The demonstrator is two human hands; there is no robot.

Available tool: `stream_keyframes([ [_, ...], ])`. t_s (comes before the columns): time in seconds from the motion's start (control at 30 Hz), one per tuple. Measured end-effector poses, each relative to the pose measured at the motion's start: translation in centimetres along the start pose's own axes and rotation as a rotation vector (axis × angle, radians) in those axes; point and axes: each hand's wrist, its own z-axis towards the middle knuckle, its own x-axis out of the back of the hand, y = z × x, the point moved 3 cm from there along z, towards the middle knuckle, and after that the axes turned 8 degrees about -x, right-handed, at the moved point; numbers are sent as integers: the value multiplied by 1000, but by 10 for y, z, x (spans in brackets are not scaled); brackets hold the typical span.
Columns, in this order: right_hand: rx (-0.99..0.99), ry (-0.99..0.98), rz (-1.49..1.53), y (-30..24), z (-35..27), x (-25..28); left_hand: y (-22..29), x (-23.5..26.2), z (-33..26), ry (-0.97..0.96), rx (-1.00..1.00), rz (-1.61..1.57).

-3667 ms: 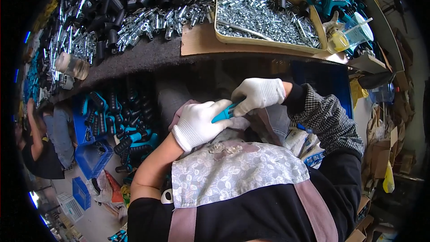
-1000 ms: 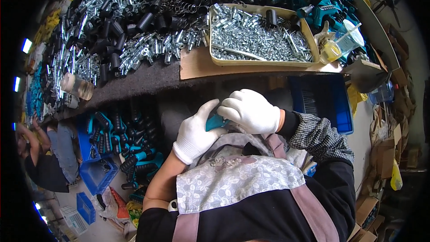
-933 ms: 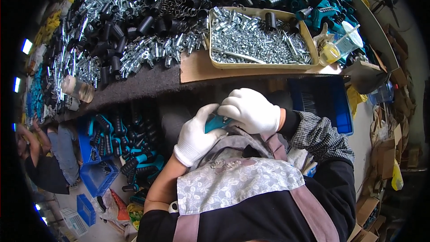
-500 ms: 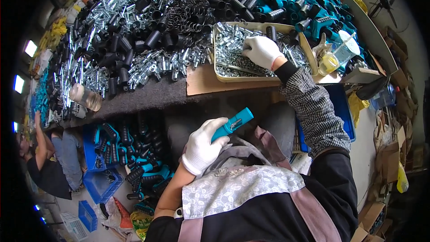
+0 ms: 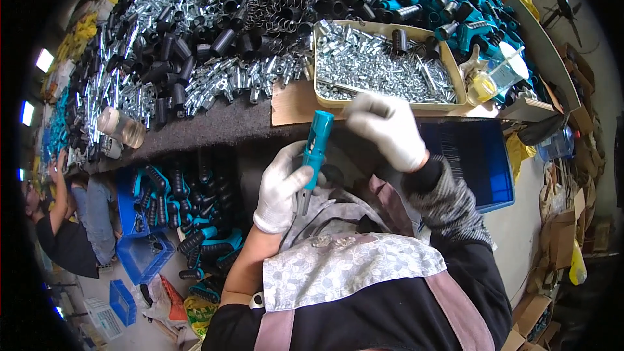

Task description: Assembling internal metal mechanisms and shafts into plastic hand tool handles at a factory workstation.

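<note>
My left hand (image 5: 281, 190), in a white glove, is wrapped round a teal tube-shaped plastic housing (image 5: 318, 140). It stands nearly upright over my lap, with a slot in its side and a grey metal piece showing at its lower end. Just right of the housing's top is my right hand (image 5: 389, 131), also gloved and a little blurred. Its fingers are curled together; whatever they hold is hidden. Beyond both hands, a cream tray (image 5: 463, 84) on the bench holds many small silver metal parts (image 5: 383, 65) and a few black sleeves.
Silver pins, black sleeves, springs (image 5: 279, 3) and teal housings are heaped across the bench. A clear bottle (image 5: 121, 128) lies at its left edge. Below are blue crates (image 5: 144, 257) with teal-and-black handles (image 5: 201, 240). Another person (image 5: 68, 240) is at the far left.
My right hand has left the tray and come down beside the teal housing. My left hand has turned the housing from a rightward slant to nearly upright, showing its metal lower end.
</note>
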Motion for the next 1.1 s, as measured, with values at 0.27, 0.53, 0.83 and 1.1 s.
stream_keyframes([
  [0.27,19,73,356,41,-30,-62,-10,-13,-5,81,-8,-100],
  [0.53,-410,-120,780,57,-33,-63,-6,-11,-8,33,-18,-21],
  [0.83,-295,-266,245,35,-15,-49,-14,-14,-7,-28,29,-110],
  [1.1,469,461,-917,14,100,90,-19,6,-7,21,75,-517],
])
